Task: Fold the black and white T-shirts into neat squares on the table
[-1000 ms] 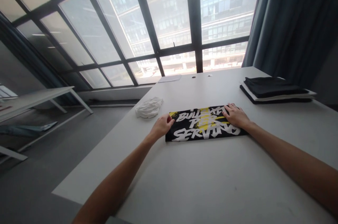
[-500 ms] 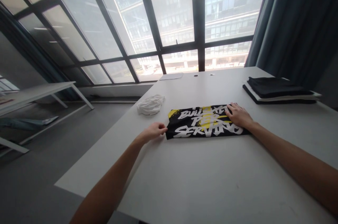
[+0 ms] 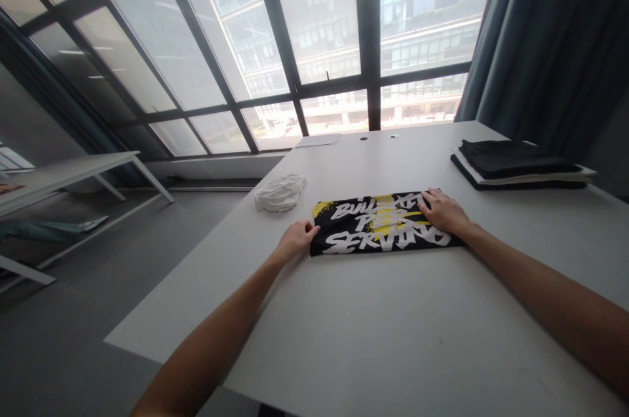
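A black T-shirt (image 3: 378,225) with white lettering and yellow splashes lies folded into a flat rectangle on the white table (image 3: 373,312). My left hand (image 3: 296,238) pinches the shirt's left edge between thumb and fingers. At the other end, my right hand (image 3: 445,212) rests flat on top of the fabric, fingers stretched out and palm down. Beyond my left hand sits a crumpled white cloth (image 3: 280,194), apart from the shirt.
A stack of folded black and white garments (image 3: 518,164) stands on the table's right side. White paper (image 3: 318,140) lies near the far edge. Windows and a dark curtain (image 3: 535,43) rise behind. Another white table (image 3: 73,174) stands across the floor at left.
My left hand has shifted slightly up and along the shirt's left edge, still pinching it. My right hand stays in place on the fabric.
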`<state>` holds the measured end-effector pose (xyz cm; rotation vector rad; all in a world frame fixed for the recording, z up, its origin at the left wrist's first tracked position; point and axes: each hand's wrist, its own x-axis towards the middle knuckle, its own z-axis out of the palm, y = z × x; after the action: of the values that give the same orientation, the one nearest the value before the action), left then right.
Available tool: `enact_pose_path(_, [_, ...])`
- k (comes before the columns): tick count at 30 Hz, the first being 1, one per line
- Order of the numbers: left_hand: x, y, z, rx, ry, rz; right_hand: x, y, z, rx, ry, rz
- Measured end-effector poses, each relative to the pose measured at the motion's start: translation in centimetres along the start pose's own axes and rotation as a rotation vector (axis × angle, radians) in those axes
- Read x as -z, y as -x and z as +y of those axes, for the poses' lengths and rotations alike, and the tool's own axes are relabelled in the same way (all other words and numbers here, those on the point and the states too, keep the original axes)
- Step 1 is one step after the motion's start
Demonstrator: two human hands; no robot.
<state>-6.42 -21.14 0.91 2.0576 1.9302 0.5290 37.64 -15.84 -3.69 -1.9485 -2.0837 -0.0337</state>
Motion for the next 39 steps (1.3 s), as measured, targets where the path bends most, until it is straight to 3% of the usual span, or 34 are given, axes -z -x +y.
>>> enact_pose_path(3, [-0.1,-0.3,-0.5,-0.039,0.057,-0.031,0.1,0.0,0.0,0.002,0.005,0.001])
enact_pose_path(11, [1.9,-0.1,-0.9,-0.042,0.208,-0.114,0.0,0.1,0.0,0.001,0.003,0.016])
enact_pose_path(21, [0.1,-0.3,-0.6,0.07,0.12,0.034,0.3,0.2,-0.1,0.0,-0.01,0.016])
enact_pose_path(27, [-1.0,0.2,0.9,0.057,-0.194,0.086,0.1,0.1,0.0,0.003,-0.007,0.02])
enact_pose_path(33, [-1.4,-0.2,0.4,-0.027,-0.111,0.137,-0.2,0.0,0.1,0.003,-0.008,0.029])
enact_pose_path(39, [-1.0,-0.9,-0.6,0.009,-0.035,0.136,-0.3,0.0,0.3,0.015,-0.022,0.042])
